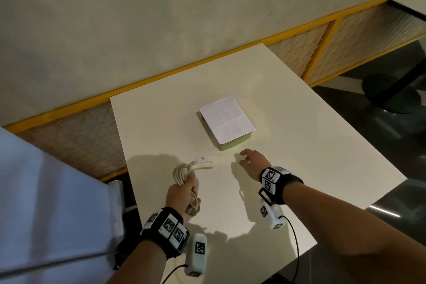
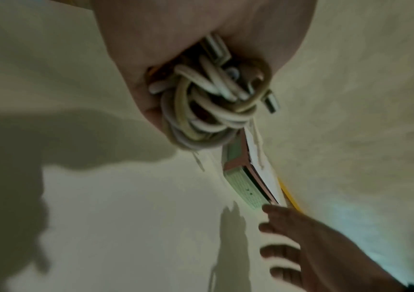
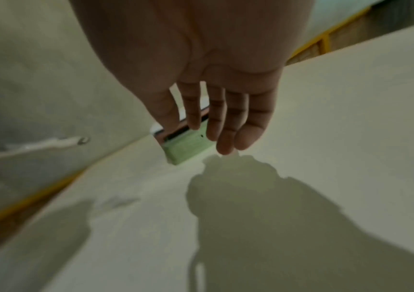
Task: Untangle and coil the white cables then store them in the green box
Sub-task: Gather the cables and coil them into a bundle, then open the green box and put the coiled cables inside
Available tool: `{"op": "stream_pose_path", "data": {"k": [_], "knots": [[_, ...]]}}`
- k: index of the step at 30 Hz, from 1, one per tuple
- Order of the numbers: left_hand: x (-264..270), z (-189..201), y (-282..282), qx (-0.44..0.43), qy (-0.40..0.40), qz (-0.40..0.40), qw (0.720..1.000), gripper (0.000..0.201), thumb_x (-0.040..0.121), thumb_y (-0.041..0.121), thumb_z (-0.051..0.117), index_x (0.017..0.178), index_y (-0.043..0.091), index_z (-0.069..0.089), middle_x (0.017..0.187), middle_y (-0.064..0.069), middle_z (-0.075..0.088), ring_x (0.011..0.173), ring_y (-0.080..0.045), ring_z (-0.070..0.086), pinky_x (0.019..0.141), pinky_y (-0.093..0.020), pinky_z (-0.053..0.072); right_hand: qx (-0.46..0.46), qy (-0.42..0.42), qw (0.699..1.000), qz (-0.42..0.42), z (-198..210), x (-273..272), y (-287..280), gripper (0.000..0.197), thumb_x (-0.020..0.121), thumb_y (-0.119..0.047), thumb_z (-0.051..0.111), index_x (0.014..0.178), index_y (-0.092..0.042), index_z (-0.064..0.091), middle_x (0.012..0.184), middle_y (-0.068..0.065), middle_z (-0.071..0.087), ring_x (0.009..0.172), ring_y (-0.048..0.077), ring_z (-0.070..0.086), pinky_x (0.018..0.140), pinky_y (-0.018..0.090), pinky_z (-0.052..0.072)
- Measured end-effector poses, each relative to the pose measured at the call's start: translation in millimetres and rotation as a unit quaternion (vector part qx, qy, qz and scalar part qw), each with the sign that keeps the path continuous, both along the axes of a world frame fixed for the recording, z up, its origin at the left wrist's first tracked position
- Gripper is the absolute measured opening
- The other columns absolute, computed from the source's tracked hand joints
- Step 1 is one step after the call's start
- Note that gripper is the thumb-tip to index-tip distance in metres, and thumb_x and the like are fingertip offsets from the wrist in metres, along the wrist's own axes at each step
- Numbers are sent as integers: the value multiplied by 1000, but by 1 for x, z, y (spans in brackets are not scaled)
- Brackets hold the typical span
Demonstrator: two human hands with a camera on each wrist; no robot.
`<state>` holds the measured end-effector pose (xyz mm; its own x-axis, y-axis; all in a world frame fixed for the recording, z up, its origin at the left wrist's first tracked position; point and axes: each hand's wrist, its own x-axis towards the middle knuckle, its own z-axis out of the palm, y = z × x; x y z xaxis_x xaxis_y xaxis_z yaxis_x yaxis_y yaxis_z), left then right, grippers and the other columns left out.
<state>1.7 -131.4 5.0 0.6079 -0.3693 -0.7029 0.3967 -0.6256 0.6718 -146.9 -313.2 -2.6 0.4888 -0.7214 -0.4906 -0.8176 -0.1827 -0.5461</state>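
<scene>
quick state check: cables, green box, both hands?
white cables: bundled in loose loops, gripped in the left hand, connector ends sticking out toward the box.
green box: on the table, lid on, white paper sheet lying on top.
left hand: fingers curled round the cable bundle, above the table.
right hand: holds nothing, fingers extended toward the box's near edge; contact not clear.

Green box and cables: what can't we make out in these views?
- Green box: inside hidden in every view; white paper covers its top.
- Cables: count and tangles unclear; left hand wraps the bundle.
- Right hand: blur hides whether its fingertips touch the box.
</scene>
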Motion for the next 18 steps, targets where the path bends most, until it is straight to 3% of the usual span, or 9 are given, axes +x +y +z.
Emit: {"op": "stream_pose_path", "data": {"k": [3,6,9,11,15,18], "knots": [[20,-10,-14,45,-36,42,997,52,80,58,67,64,8,63,73,-18,72,66,-29,62,65,-35,46,-11,68,995,70,-12,3,-12,52,90,-19,46,141,-22,32,135,13,42,116,34,53,95,39,45],[33,-10,-36,75,-45,82,993,55,81,53,69,90,-1,68,97,-19,71,80,-28,62,71,-33,46,-35,91,989,107,-17,11,-22,64,88,-17,44,146,-26,19,138,11,38,119,35,49,95,42,45],[40,-10,-63,98,-42,103,989,60,78,47,75,106,-5,64,103,-17,66,96,-30,65,83,-36,52,-84,107,982,127,-24,12,-27,73,86,-16,44,147,-32,8,138,9,38,115,35,50,89,43,45],[39,-10,-79,97,-41,107,989,60,78,46,76,107,-6,64,98,-15,65,103,-31,67,87,-37,52,-106,113,977,147,-28,8,-29,77,85,-16,44,147,-34,3,139,7,37,112,34,51,88,43,44],[29,-16,-107,81,-40,117,989,53,78,47,73,97,-2,69,91,-12,72,86,-28,69,73,-33,52,-130,132,966,182,-34,2,-35,81,85,-14,42,146,-37,-7,143,5,33,111,33,54,89,43,44],[17,-22,-124,60,-26,122,990,38,79,42,73,76,5,67,65,-5,65,56,-21,59,55,-27,46,-144,137,959,199,-36,2,-35,81,86,-14,41,145,-35,-10,142,5,34,111,32,54,90,43,45]]}}
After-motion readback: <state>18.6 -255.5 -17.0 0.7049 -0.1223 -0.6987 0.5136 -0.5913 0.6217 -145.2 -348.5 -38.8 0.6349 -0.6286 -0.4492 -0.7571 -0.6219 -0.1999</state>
